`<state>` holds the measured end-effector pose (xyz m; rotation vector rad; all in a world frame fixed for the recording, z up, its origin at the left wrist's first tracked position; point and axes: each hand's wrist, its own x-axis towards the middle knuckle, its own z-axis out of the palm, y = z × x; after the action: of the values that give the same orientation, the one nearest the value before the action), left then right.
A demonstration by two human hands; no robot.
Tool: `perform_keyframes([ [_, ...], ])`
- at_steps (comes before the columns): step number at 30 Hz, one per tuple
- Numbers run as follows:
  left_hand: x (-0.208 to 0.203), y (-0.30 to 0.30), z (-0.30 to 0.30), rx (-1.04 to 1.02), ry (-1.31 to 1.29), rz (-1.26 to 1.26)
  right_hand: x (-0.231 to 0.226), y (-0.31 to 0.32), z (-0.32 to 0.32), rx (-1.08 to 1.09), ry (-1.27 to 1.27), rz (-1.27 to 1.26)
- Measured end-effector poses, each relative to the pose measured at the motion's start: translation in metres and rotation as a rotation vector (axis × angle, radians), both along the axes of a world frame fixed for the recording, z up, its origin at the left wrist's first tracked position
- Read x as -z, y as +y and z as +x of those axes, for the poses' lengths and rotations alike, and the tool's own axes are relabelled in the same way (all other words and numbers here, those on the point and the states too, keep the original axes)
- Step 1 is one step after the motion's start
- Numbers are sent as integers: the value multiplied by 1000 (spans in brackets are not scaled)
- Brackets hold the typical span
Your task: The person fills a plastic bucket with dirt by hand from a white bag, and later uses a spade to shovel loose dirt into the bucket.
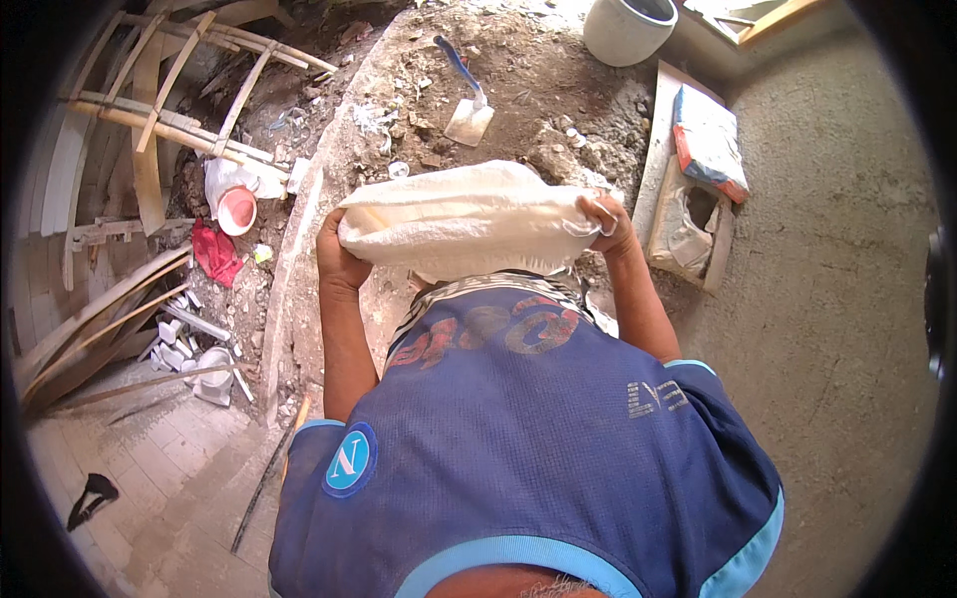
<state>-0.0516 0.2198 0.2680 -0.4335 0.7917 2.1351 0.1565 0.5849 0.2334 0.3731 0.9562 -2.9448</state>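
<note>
A white woven sack point(469, 221) is stretched out sideways in front of my body at waist height. My left hand point(340, 249) is closed round its left end. At the right end, my right hand point(609, 225) grips the gathered edge, where loose white threads hang by the fingers. The sack's underside and whatever it may contain are hidden. Beyond it, a blue-handled trowel point(469, 122) with a pale flat blade lies on the rubble-strewn dirt, apart from both hands.
A pale round bucket point(626, 35) stands at the far right. Near the right wall, a red, white and blue bag point(710, 140) rests beside an opened paper bag point(684, 234). On the left are a bamboo frame point(179, 125), a pink bowl point(237, 210), red cloth point(214, 252) and planks point(100, 314).
</note>
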Motion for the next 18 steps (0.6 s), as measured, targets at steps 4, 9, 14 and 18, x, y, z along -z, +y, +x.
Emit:
perform_keyframes([
  [4,23,1,5,83,32,-290,-21,-15,-26,200,-368,104],
  [9,39,6,16,263,171,-383,35,8,-32,241,-640,497],
  [14,-21,17,43,381,59,93,32,4,-41,488,-565,112],
  [18,-16,19,57,138,171,467,19,1,-56,395,-400,-214],
])
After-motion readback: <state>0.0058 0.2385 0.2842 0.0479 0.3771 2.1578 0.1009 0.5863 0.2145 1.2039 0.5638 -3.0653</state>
